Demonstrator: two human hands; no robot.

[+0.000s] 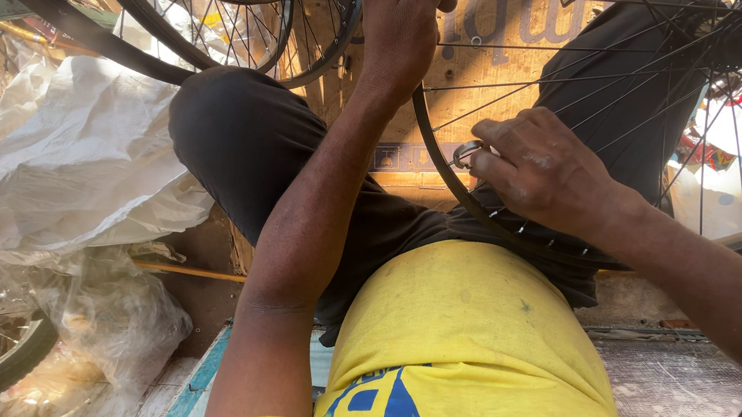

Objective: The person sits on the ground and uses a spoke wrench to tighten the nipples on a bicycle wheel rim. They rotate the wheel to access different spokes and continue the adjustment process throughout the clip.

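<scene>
Black spoked metal bicycle wheel rim (440,165) is resting across the person's knees, the left hand (400,24) gripping it steady while the right hand (541,168) is pinching a small silver spoke key (465,154) against it.

Round metal bicycle wheel rim (438,165): black, with thin silver spokes. Small metal spoke tool (466,154): shiny silver. Cotton T-shirt (468,343): yellow, bearing a blue print. Trousers (247,141): dark charcoal. Crumpled plastic sheeting (75,163): white, translucent. Wooden board (503,55): tan with faded dark lettering. Plank edge (193,389): light blue.
</scene>
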